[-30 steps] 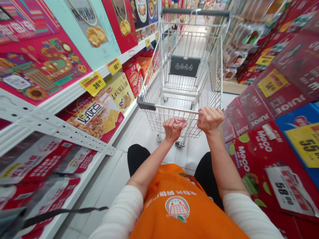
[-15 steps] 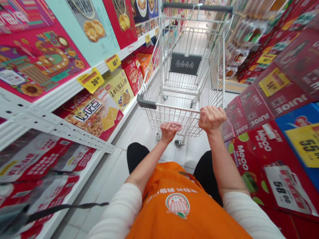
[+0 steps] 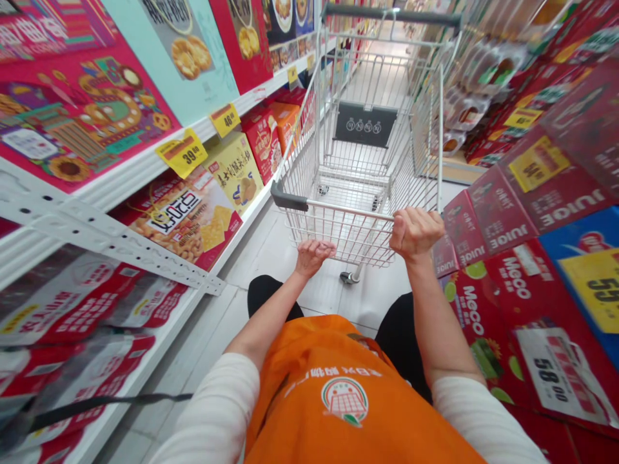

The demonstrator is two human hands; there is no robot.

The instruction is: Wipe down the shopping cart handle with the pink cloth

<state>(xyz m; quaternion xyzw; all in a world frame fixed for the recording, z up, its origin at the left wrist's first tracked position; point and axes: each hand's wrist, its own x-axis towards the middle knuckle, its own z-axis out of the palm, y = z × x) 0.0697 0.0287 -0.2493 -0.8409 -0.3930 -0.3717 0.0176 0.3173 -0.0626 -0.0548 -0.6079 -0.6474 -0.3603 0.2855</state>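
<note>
A wire shopping cart (image 3: 360,219) stands in front of me, its basket holding nothing that I can see. My right hand (image 3: 416,233) is wrapped round the right part of the near bar, by the corner. My left hand (image 3: 313,256) is in front of the cart's near side, below the bar, with its fingers curled together. Whether it touches the wires or holds anything I cannot make out. A dark panel (image 3: 366,124) hangs across the cart's inside. Below my hands is my orange apron (image 3: 348,361).
White shelves (image 3: 256,225) with boxed goods and yellow price tags run along the left. Stacked red drink cartons (image 3: 517,283) rise close to my right arm. Clear packs (image 3: 488,71) stand farther along on the right. A dark strap (image 3: 111,403) sticks out at the lower left.
My left hand has moved a little to the left. The cart, my right hand and the shelves show slightly farther right in view. My right hand keeps its hold.
</note>
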